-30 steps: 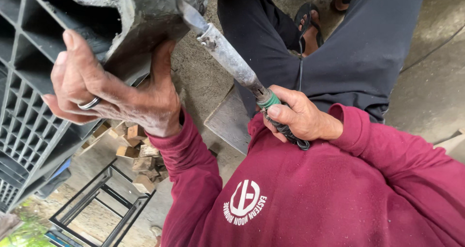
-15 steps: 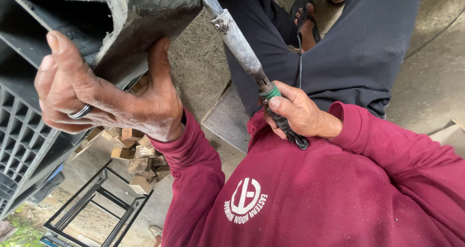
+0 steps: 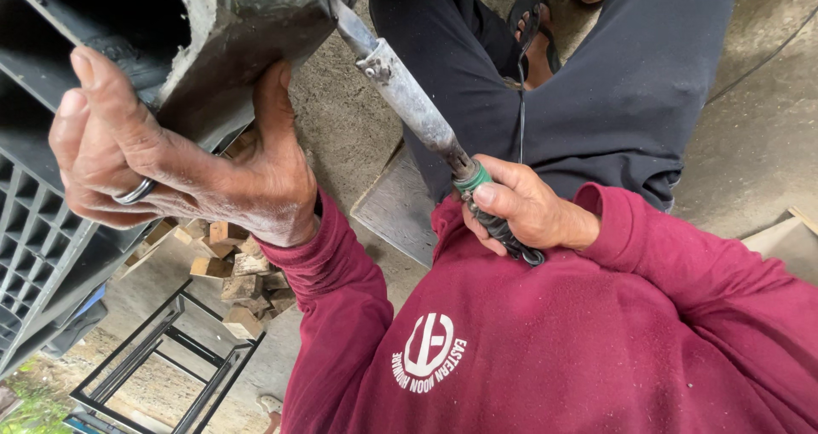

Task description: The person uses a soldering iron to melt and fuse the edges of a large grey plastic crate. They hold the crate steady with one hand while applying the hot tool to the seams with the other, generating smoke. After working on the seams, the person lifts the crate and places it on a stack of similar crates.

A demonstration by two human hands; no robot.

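My left hand, with a ring on one finger, grips the corner of a dark grey plastic crate held up near my face. My right hand is closed around the dark handle of a soldering iron with a green collar. Its long metal barrel slants up to the left, and the tip touches the crate's corner edge. The iron's cord runs down over my dark trousers. I wear a maroon sweatshirt.
A grey latticed crate wall fills the left side. Below lie a heap of small wooden blocks, a black metal frame and a flat board on the concrete floor. My sandalled foot is at the top.
The crate and my left hand have shifted right and closer to the camera. The iron's tip stays against the crate's corner and has slid slightly along it.
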